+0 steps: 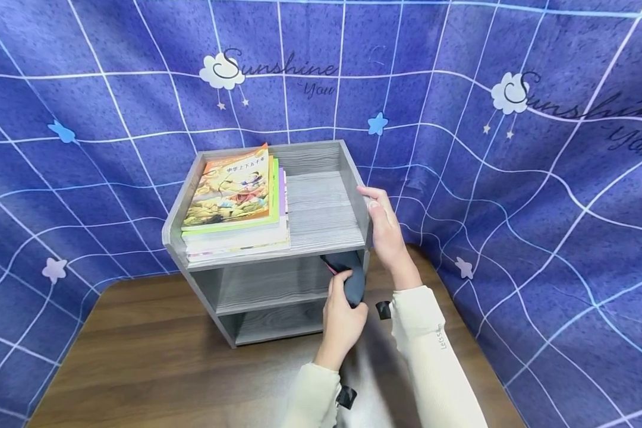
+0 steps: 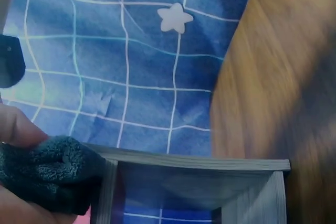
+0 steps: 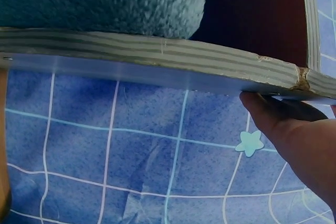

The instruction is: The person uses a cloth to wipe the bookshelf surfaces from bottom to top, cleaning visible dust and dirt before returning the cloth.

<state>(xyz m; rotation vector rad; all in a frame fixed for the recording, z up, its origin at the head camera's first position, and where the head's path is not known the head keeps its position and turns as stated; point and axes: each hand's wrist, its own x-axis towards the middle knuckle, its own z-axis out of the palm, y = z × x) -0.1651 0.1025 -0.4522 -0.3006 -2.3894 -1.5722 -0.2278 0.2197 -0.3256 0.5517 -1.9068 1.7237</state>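
A small grey wood-grain shelf (image 1: 323, 205) stands on the brown table. My left hand (image 1: 344, 321) grips a dark grey-teal cloth (image 1: 356, 286) at the right end of the compartment under the top board. In the left wrist view the cloth (image 2: 50, 174) looks fluffy and bunched between thumb and fingers, with a bit of pink below. My right hand (image 1: 388, 238) holds the upper edge of the shelf's right side panel (image 1: 355, 184). The right wrist view shows the cloth (image 3: 105, 3) close to that panel's inner side; part of the right hand is out of frame.
A stack of books (image 1: 230, 196) lies on the left of the top board, an orange-covered one uppermost. Lower compartments (image 1: 278, 324) open toward the front. Blue grid-patterned fabric (image 1: 438, 148) surrounds the brown wooden table (image 1: 139, 356) at the back and sides.
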